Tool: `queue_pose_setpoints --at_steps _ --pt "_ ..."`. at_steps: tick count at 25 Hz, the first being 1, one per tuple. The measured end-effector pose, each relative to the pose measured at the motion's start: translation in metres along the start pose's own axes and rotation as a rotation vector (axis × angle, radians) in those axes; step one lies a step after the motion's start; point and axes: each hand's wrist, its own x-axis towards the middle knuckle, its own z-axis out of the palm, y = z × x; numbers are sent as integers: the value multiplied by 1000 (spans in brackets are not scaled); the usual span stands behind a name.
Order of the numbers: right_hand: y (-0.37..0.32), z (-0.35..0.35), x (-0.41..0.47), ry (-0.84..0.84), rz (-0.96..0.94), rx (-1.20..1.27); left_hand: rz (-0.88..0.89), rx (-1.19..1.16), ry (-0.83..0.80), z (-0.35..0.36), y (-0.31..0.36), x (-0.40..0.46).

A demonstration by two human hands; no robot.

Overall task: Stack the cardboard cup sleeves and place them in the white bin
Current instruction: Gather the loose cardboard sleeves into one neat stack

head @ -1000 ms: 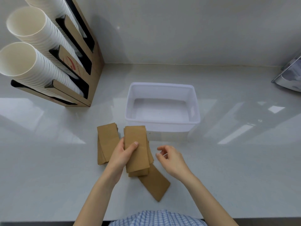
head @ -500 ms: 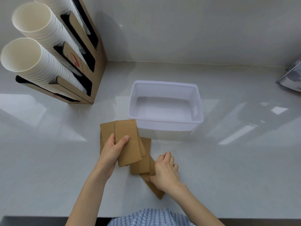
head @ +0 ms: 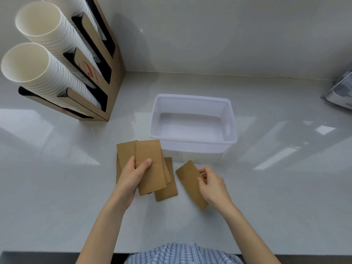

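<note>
just in front of the bin (head: 192, 141), on the counter (head: 57, 206), the sleeves are being collected. the left hand (head: 133, 173) is clamped on a small stack (head: 150, 166), thumb on the top face and fingers below, probably so the edges stay together while more are added. under and beside this stack, also in front of the bin, lie more sleeves: one pile (head: 122, 155) to the left of it and one sleeve (head: 168, 187) partly covered by it. the right hand (head: 211, 184) pinches a single sleeve (head: 190, 181) by its long edge, to the right of the stack and near the front wall of the bin; it seems lifted a little, at a slant, ready to go on the stack. the bin is empty, so no sleeve is placed yet. compared with half a second ago, the right hand is no more pressing flat on the low sleeve; it has taken that sleeve and carried it to the right, apart from the others. the left hand keeps the same grip, almost at the same place. the cup rack (head: 91, 77), far left of the bin, plays no part.
</note>
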Motion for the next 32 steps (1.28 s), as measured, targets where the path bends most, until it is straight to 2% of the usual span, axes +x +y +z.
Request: queue_pose_setpoints --at_steps 3,6,10,12,17,23,25,28,32 --pt "-6 -15 1 44 9 253 -5 16 -11 5 -2 -1" --pt "-19 -23 -1 -15 4 613 -24 47 -25 10 -5 -3" --pt "-38 -18 -3 -155 -37 753 -36 50 -75 20 -7 -6" --pt "-44 -10 -3 -166 -52 694 -33 15 -87 24 -6 -8" --pt "-55 5 -3 -76 -144 346 0 -4 -87 26 -3 -11" --pt "-54 20 5 -106 -48 451 20 -14 19 10 -1 -9" --pt "-47 31 10 -76 -23 256 19 -38 56 0 3 -7" --pt "-48 52 10 -65 -26 -181 28 -69 85 -11 7 -6" --pt "-55 71 8 -19 -74 -408 44 -66 100 -16 9 -7"
